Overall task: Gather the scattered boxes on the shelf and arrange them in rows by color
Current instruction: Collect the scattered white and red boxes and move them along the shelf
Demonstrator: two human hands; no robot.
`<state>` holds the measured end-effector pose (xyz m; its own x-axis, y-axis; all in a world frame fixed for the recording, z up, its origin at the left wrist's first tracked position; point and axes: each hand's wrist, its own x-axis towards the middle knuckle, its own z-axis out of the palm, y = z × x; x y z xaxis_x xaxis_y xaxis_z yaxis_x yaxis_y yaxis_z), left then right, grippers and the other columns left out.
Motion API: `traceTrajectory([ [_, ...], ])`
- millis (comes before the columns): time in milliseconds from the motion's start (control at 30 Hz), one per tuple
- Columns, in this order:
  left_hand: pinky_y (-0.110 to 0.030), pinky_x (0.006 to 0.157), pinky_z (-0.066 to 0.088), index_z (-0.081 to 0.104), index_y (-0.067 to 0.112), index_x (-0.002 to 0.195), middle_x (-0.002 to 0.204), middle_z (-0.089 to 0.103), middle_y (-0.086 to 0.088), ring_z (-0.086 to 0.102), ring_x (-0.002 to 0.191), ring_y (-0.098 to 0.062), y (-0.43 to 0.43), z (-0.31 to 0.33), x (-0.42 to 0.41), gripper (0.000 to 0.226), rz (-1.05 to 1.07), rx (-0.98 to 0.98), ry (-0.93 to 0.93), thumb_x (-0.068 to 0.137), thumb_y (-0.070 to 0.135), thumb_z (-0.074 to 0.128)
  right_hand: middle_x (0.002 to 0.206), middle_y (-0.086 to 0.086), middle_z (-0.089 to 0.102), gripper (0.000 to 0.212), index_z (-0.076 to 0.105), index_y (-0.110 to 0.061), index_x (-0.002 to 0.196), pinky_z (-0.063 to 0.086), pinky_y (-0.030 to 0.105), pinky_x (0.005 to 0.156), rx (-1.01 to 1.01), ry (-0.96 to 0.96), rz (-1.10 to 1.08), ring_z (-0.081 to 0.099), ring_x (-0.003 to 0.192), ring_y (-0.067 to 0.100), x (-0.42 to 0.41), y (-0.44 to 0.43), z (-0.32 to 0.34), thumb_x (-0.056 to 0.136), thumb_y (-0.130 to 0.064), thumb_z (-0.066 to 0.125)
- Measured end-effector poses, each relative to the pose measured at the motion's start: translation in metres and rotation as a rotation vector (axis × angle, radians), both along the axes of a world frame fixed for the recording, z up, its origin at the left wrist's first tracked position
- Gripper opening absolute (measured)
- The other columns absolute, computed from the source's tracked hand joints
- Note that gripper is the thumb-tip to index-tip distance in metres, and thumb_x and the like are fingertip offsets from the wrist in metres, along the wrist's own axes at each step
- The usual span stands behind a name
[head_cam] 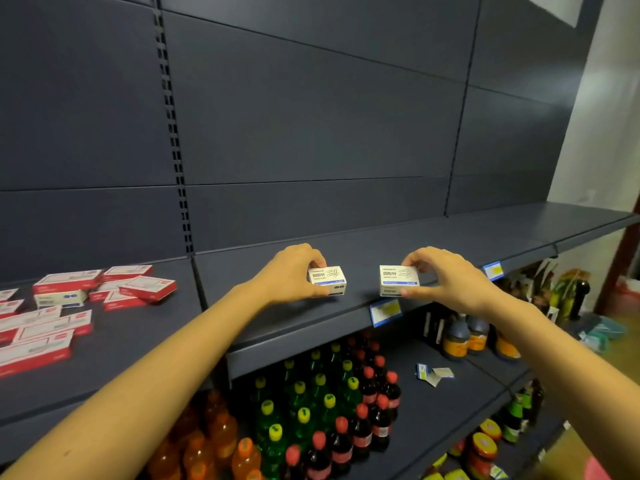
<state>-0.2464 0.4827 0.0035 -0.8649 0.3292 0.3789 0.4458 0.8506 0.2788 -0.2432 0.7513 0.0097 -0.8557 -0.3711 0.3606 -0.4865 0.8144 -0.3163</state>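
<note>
My left hand [289, 275] grips a small white box with a blue stripe [329, 280] between thumb and fingers, just over the dark shelf [277, 327]. A second white and blue box [398, 280] is pinched by my right hand [450, 277], a short gap to the right of the first. Both boxes sit near the shelf's front edge; I cannot tell whether they touch it. Several red and white boxes [138, 287] lie scattered and stacked on the left section of the shelf, with one white and blue box [59, 299] among them.
Blue price tags [384, 311] hang from the shelf's front edge. The lower shelf holds several green, red-capped and orange bottles [322, 410], dark jars [460, 337] and loose small tags [433, 374]. The right stretch of the upper shelf is bare.
</note>
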Motion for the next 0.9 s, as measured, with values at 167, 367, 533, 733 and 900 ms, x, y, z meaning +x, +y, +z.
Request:
traceTrajectory([
  [167,-0.03,0.082,0.049,0.06,0.014,0.107,0.111,0.06,-0.004,0.057,0.097,-0.016,0.011,-0.006,-0.033,0.041,0.021,0.084,-0.034,0.073,0.032,0.074,0.113,-0.009,0.058,0.035,0.051,-0.031,0.105,0.047,0.038,0.09,-0.032,-0.046,0.072,0.052,0.104,0.011,-0.048,-0.001,-0.004,0.077,-0.035,0.072],
  [367,-0.022,0.076,0.045,0.058,0.016,0.109,0.111,0.058,-0.002,0.051,0.089,-0.009,0.014,-0.022,-0.051,0.04,0.081,0.086,-0.109,0.076,0.035,0.071,0.111,-0.009,0.059,0.035,0.055,-0.025,0.108,0.045,0.031,0.089,-0.061,-0.111,0.184,0.053,0.103,0.01,-0.092,-0.006,-0.012,0.078,-0.032,0.072],
  [533,-0.018,0.077,0.045,0.059,0.019,0.111,0.113,0.059,0.002,0.055,0.095,-0.01,0.011,-0.022,-0.052,0.042,0.103,0.128,-0.158,0.075,0.038,0.071,0.112,-0.009,0.06,0.035,0.057,-0.024,0.109,0.044,0.023,0.085,-0.044,-0.183,0.306,0.054,0.101,0.008,-0.12,-0.015,-0.013,0.078,-0.031,0.072],
  [733,-0.026,0.08,0.046,0.062,0.018,0.106,0.105,0.061,0.005,0.053,0.087,-0.01,0.0,-0.017,-0.038,0.039,0.418,0.251,-0.011,0.081,0.048,0.06,0.12,-0.01,0.057,0.046,0.053,-0.026,0.118,0.045,0.024,0.093,0.043,-0.379,0.46,0.054,0.108,0.009,-0.141,-0.026,-0.008,0.077,-0.032,0.073],
  [900,-0.032,0.084,0.044,0.063,0.019,0.103,0.108,0.063,0.004,0.053,0.098,-0.015,-0.027,-0.01,-0.008,0.028,0.686,0.048,0.123,0.087,0.041,0.055,0.116,-0.014,0.053,0.04,0.054,-0.027,0.119,0.037,0.02,0.086,-0.013,-0.181,0.567,0.05,0.106,0.006,-0.14,-0.059,0.014,0.082,-0.038,0.065],
])
